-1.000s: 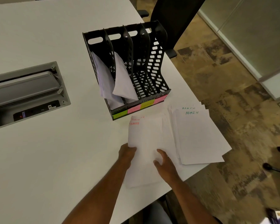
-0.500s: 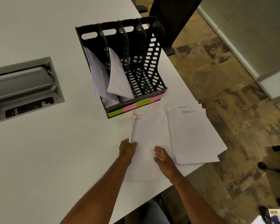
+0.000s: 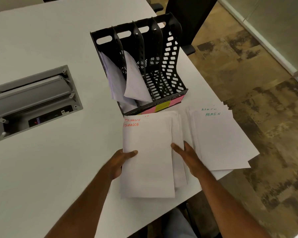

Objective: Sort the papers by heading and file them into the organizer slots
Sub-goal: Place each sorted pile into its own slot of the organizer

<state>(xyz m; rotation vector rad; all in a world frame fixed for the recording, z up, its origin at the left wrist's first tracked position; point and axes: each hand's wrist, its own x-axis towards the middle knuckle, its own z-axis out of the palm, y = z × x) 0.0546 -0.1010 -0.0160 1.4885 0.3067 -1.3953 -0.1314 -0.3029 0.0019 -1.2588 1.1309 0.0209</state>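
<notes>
The left hand (image 3: 120,162) grips the left edge of a sheaf of papers headed FINANCE in red (image 3: 148,155), thumb on top and fingers under it, while the right hand (image 3: 186,154) lies with straight fingers against the sheaf's right edge, so the sheaf sits between the hands. The sheaf's far end reaches the coloured labels at the foot of the black organizer (image 3: 170,57), whose two leftmost slots hold curled sheets. Just right of the right hand, a fanned pile headed ADMIN in green (image 3: 220,138) lies flat on the white worktop (image 3: 41,177), overhanging its edge.
</notes>
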